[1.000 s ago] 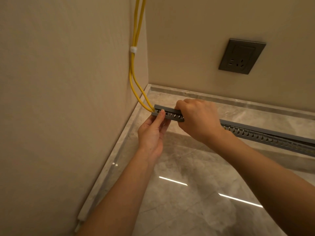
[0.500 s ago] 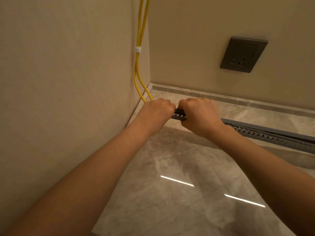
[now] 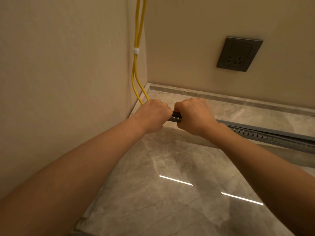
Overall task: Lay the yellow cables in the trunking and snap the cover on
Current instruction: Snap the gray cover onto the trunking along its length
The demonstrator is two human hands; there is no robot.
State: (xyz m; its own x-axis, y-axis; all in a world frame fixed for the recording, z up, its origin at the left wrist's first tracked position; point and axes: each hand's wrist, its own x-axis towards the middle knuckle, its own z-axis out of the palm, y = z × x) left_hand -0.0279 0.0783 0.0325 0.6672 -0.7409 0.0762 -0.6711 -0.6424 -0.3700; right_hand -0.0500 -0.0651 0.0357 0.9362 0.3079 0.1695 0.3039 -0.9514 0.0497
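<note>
Two yellow cables (image 3: pixel 136 68) run down the left wall, held by a white clip (image 3: pixel 135 50), and curve toward the floor corner. A grey slotted trunking (image 3: pixel 265 134) lies on the floor and runs off to the right. My left hand (image 3: pixel 152 114) is closed over the trunking's left end, where the cables reach it. Close beside it, my right hand (image 3: pixel 196 115) is closed over the trunking too. Only a short dark piece (image 3: pixel 175 116) shows between my fists. The cable ends and any cover under my hands are hidden.
A dark wall socket (image 3: pixel 239 54) sits on the far wall at the right. Glossy grey marble floor (image 3: pixel 170 193) spreads in front of me, edged by a stone skirting (image 3: pixel 221 97) along both walls. The left wall stands close to my left arm.
My left hand turned over from palm-up under the trunking's end and now grips it from above, covering the end. My right hand stayed in place. The view shifted slightly.
</note>
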